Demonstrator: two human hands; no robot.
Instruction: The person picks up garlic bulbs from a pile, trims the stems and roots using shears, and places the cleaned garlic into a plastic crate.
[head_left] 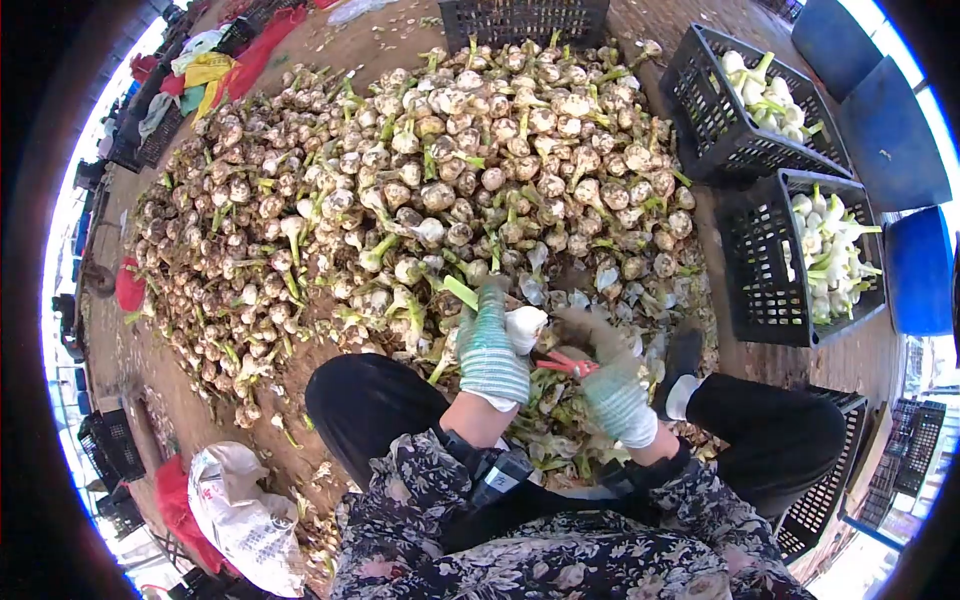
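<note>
My left hand, in a green-and-white striped knit glove, is closed around a garlic bulb. The bulb's peeled white side faces right, and a cut green stem sticks out at the upper left of the glove. Just to the right, my right hand wears a similar glove and is partly smeared by motion. Its fingers are closed on red-handled shears, which point left toward the bulb. Below both hands lie garlic skins and green trimmings, between my knees.
A wide heap of untrimmed garlic spreads in front of me. Two black crates on the right hold cleaned white garlic. Another black crate stands behind the heap. A white sack lies at the lower left, and a blue barrel stands far right.
</note>
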